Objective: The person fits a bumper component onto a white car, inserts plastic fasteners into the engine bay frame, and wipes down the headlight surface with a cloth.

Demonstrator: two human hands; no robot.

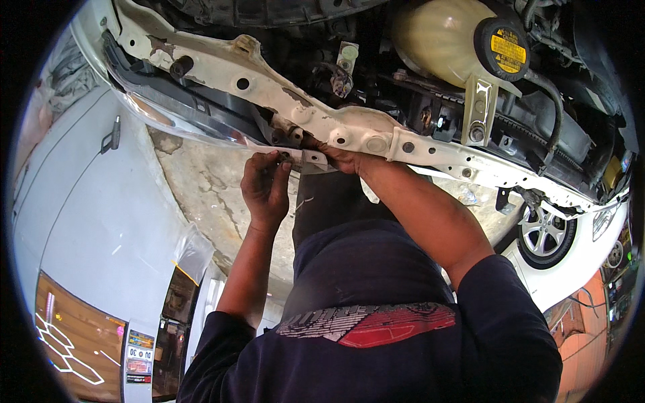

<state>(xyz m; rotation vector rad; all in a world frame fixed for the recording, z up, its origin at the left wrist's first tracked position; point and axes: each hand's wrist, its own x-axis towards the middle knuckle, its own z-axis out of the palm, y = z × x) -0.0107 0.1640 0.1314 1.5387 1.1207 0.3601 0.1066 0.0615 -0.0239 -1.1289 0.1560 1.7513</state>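
A cream-painted metal crossbar (208, 70), its paint chipped in places, runs across the open front of a car. A small pale bracket (314, 159) sits below its middle. My left hand (263, 188) is raised at the bracket's left end, thumb and fingertips pinched together. Whatever lies between them is too small to make out. My right hand (341, 160) reaches up against the lower edge of the crossbar, right of the bracket. Its fingertips go in behind the metal, so their grip is hidden.
Above the bar, a yellowed plastic tank (433, 40) with a black cap (502, 50) stands beside a metal bracket (478, 111) and a black hose (556, 111). A pale car (101, 195) is at left. A white car's wheel (545, 235) shows at right. Cracked concrete (201, 178) lies below.
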